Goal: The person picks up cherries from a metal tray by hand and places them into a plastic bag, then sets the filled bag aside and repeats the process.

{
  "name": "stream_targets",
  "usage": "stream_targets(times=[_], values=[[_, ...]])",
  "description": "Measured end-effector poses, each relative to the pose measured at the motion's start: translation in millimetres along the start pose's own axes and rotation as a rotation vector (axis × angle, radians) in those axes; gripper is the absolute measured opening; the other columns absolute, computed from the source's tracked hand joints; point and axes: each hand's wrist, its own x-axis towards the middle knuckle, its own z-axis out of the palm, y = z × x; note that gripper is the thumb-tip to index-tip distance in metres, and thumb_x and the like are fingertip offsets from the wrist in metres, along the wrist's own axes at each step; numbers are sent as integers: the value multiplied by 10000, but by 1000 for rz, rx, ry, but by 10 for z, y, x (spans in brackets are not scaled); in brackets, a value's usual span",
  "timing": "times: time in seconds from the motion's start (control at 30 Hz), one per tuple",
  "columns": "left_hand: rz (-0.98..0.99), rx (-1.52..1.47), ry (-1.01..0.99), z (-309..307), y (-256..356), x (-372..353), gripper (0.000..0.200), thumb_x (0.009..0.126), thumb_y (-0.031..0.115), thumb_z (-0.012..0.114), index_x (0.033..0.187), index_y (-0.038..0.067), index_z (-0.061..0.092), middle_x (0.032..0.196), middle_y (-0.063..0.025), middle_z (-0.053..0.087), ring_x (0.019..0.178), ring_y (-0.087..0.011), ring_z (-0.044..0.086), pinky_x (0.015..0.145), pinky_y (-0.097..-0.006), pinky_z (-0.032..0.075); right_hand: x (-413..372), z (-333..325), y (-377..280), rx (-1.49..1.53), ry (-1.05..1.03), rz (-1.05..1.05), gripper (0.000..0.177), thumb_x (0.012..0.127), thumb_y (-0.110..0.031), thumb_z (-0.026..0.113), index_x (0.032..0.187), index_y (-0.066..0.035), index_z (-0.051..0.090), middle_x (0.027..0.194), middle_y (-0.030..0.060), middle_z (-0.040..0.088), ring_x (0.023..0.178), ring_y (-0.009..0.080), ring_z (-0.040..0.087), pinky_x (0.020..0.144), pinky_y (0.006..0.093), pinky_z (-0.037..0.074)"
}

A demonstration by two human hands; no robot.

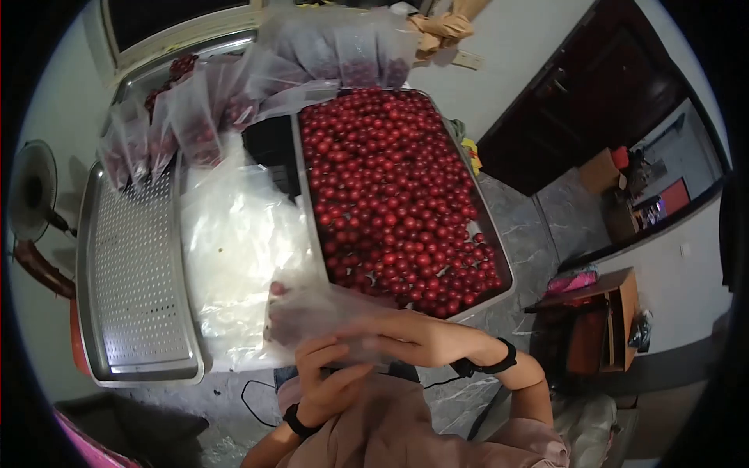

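Both my hands are low in the view, working at a clear, thin, slightly cloudy plastic bag (300, 321). Bag sits over the lower right of a stack of flat, shiny translucent plastic bags (242, 242), just beside the near left corner of the fruit tray. A few small round dark red fruits (278, 288) show at its left end. Left hand (331, 384): fingers bent, thumb side toward the bag's near edge; can't tell if it's pinching the film. Right hand (406, 337): stretched along the bag's right part, fingers blurred by film, grip can't be told. Black band on each wrist. Ahead and right: rectangular silver metal tray (310, 195) loaded with glossy round red fruits (390, 187), metal bottom peeking through at the near right. Left of the bag stack: long silver perforated metal tray (144, 273). Along the far side, a row of upright translucent bags with red fruit inside (359, 62), some over the perforated tray's far end. Flat black object (269, 148) between stack and fruit tray. Round grey fan (33, 191) far left, dark red-brown door (581, 86) far right.
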Motion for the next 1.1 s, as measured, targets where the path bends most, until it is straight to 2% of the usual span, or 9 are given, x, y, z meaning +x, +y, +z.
stream_targets(times=[0.17, 0.27, 0.33, 0.5, 0.63, 0.73, 0.87, 0.9, 1.1], values=[[-44, 7, 17, 17, 30, 52, 316, 612, 12, 819, 829, 213, 706, 1035, -41, 568, 1005, -311, 562, 818, -409, 464, -463, -258, -102, 25, 361, 121, 176, 951, -27, 534, 1079, 9, 648, 1018, 93, 697, 917, 168, 668, 812, 279, 512], [-38, 38, 17, 22, 16, 43, 300, 596, 8, 816, 791, 198, 690, 1032, -49, 565, 1006, -317, 557, 822, -411, 464, -669, -583, 247, -127, 625, 129, 216, 944, 10, 494, 1124, 2, 612, 979, 85, 662, 923, 158, 640, 797, 288, 509], [-47, 60, 30, 32, 19, 34, 291, 577, -1, 807, 763, 181, 676, 1026, -60, 568, 1012, -323, 554, 822, -412, 464, -754, -831, 514, -308, 759, 184, 248, 924, 21, 503, 1157, -2, 586, 994, 126, 645, 927, 223, 637, 834, 319, 503], [-40, 61, -5, 13, 39, 62, 263, 629, -34, 750, 785, 142, 631, 1048, -88, 546, 1035, -338, 533, 860, -426, 440, -836, -1290, 1070, -580, 691, 292, 490, 886, -4, 558, 1355, -57, 429, 1201, 203, 516, 1136, 361, 547, 947, 415, 443], [-47, 46, 8, 31, 32, 54, 257, 639, -31, 748, 794, 137, 632, 1053, -90, 543, 1046, -335, 527, 879, -429, 433, -747, -1354, 1156, -602, 572, 356, 579, 846, -38, 644, 1372, -83, 407, 1175, 197, 483, 1127, 392, 525, 966, 430, 428], [-63, 61, 22, 23, 27, 65, 283, 582, -3, 810, 761, 171, 677, 1035, -70, 568, 1013, -319, 561, 814, -407, 474, -761, -1403, 1221, -609, 552, 379, 632, 844, -53, 680, 1399, -136, 389, 1186, 149, 447, 1093, 304, 539, 875, 354, 491], [-62, 63, 14, 26, 14, 65, 283, 588, 0, 809, 765, 175, 675, 1031, -68, 563, 1008, -318, 561, 808, -403, 476, -801, -1433, 1217, -506, 591, 324, 606, 810, -94, 736, 1319, -142, 411, 1091, 125, 471, 943, 251, 539, 773, 318, 491], [-57, 63, 15, 25, 7, 65, 282, 593, 3, 809, 769, 176, 673, 1029, -66, 561, 1005, -317, 560, 807, -403, 476, -795, -1430, 1128, -420, 597, 345, 504, 783, -107, 749, 1191, -84, 455, 1098, 135, 502, 979, 283, 557, 865, 388, 473], [-57, 73, 15, 31, 14, 70, 280, 609, 14, 807, 779, 184, 664, 1023, -62, 557, 993, -313, 559, 804, -406, 476, -1004, -1448, 1266, -486, 541, 338, 352, 771, -111, 753, 1039, -52, 532, 1011, 106, 516, 891, 243, 564, 796, 362, 481]])
